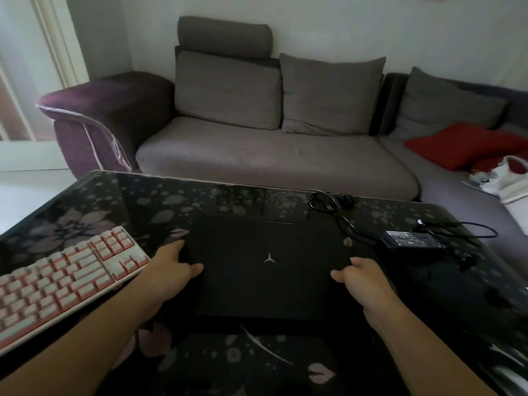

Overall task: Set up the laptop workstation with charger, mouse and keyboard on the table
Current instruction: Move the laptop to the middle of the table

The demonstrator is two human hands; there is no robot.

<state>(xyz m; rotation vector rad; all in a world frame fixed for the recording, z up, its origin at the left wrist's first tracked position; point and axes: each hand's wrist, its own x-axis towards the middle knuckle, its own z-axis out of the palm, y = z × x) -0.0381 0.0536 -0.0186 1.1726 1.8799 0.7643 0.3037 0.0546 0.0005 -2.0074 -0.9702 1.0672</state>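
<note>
- laptop (265, 267) sits closed & flat mid-table, matte black lid w/ a small silver three-point logo, basically melts into the dark floral table (114, 195)
- left hand (174, 270) grips the laptop's left edge, thumb on top of the lid, fingers curl over the side
- right hand (360, 277) same deal on the right edge, thumb on the lid, fingers wrapped round the side, tips hidden
- keyboard (63, 281), white keys w/ pink trim, lies angled left of the laptop, near end cut off by the frame
- charger (411, 241) brick sits right of the laptop, cable (337, 207) loops toward the far edge
- mouse: can't make one out, right side is too dark
- grey sofa (271, 155) behind the table
</note>
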